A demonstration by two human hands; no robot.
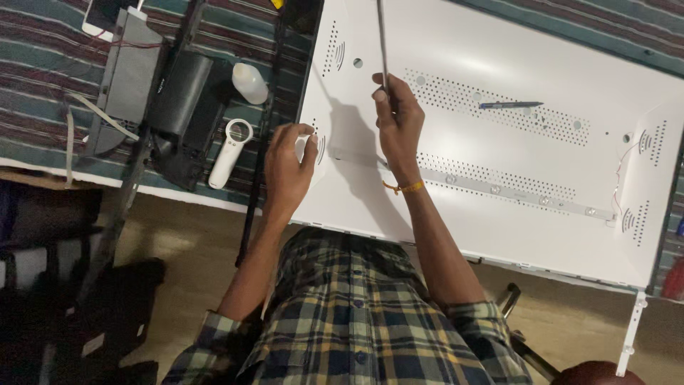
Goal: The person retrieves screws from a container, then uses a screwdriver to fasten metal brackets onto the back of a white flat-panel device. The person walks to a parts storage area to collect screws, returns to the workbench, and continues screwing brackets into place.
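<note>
The person's right hand [396, 117] is pinching a long thin strip [382, 39] between thumb and fingers, holding it nearly upright so it is rising from the hand toward the top edge of the view, above the white perforated panel [499, 207]. The left hand [287, 167] is resting at the panel's left edge, its fingers curled loosely together on the white surface. The panel is lying flat on a striped cloth [43, 85] that is covering the tabletop. A blue pen [510, 105] is lying on the panel, well apart from both hands. Left of the panel, a white handheld magnifier [229, 151] and a small white bottle [249, 83] are sitting beside a black box [178, 107].
</note>
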